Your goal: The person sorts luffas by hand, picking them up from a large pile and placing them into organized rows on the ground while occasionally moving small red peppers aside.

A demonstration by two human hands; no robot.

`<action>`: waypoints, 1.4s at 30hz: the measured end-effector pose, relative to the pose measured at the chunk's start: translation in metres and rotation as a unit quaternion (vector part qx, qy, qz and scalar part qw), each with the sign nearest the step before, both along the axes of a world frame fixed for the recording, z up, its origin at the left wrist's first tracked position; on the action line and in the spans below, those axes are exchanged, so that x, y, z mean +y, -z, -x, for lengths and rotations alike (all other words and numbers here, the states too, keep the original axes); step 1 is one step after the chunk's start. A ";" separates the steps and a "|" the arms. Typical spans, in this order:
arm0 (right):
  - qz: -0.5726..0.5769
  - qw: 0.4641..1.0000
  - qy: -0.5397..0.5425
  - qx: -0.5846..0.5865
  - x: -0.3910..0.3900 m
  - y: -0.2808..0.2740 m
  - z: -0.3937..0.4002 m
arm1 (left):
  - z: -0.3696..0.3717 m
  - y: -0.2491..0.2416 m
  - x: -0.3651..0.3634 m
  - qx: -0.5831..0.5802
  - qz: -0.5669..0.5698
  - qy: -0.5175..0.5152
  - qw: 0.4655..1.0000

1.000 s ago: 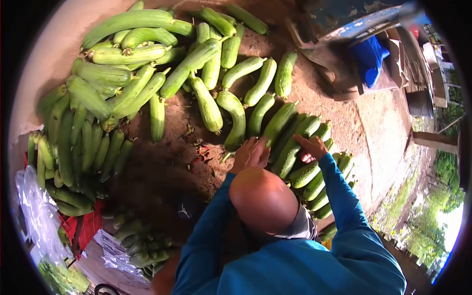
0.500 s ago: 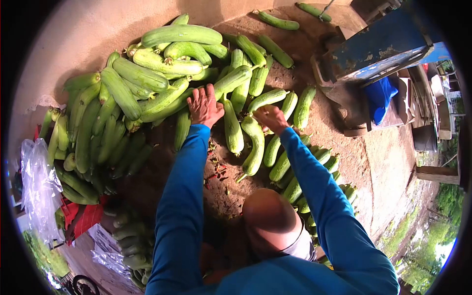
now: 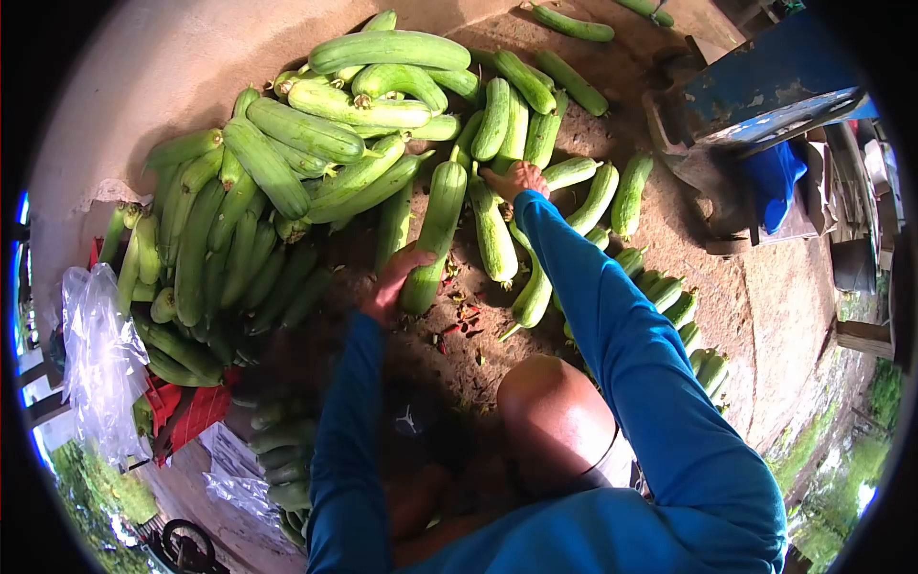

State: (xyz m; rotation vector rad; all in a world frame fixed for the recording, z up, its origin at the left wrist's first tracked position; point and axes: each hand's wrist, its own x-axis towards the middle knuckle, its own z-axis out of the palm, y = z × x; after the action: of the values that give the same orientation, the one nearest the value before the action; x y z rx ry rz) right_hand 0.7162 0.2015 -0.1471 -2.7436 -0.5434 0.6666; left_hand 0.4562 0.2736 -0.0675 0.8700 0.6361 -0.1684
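My left hand (image 3: 392, 282) grips the near end of a long green luffa gourd (image 3: 440, 225); the thumb lies on its skin and the other fingers are mostly hidden. This gourd points lengthwise away from me. Just right of its far end, my right hand (image 3: 516, 182) lies with curled fingers on the ends of other luffas, though its fingertips are hidden. Below that hand are a pale luffa (image 3: 492, 234) and a curved luffa (image 3: 535, 292). A large heap of luffas (image 3: 306, 129) rises to the left, against the wall.
More luffas (image 3: 669, 297) lie in a row beneath my right forearm. Clear plastic bags (image 3: 100, 354) and red cloth (image 3: 186, 421) are at the left. A blue metal machine (image 3: 765, 86) stands at the right. My knee (image 3: 555, 411) is close in front.
My left hand has moved from the heap's edge to the near end of a luffa, which has swung from slanting to lengthwise. My right hand has shifted up and left among the luffas.
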 end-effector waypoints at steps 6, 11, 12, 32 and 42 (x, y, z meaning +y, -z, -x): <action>-0.200 0.932 0.145 0.265 -0.022 -0.034 -0.018 | 0.008 0.016 -0.031 -0.045 -0.004 -0.083 0.995; -0.375 0.772 0.159 0.488 -0.127 -0.070 -0.042 | 0.008 -0.002 -0.043 -0.093 0.005 -0.056 0.994; -0.366 0.786 0.133 0.481 -0.156 -0.082 -0.044 | 0.004 -0.019 -0.051 -0.056 0.002 -0.075 0.996; -0.356 0.815 0.373 0.265 -0.553 -0.209 0.096 | -0.201 -0.051 -0.213 -0.165 -0.260 0.408 0.860; -0.164 0.918 0.348 0.093 -0.482 -0.146 0.159 | -0.170 -0.016 -0.262 -0.209 -0.282 0.406 0.844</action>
State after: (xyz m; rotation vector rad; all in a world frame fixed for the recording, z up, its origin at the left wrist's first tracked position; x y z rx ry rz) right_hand 0.5575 -0.2809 -0.0014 -2.2802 0.3385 0.5677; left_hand 0.6265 0.0120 -0.0511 1.6676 -0.1570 -0.5561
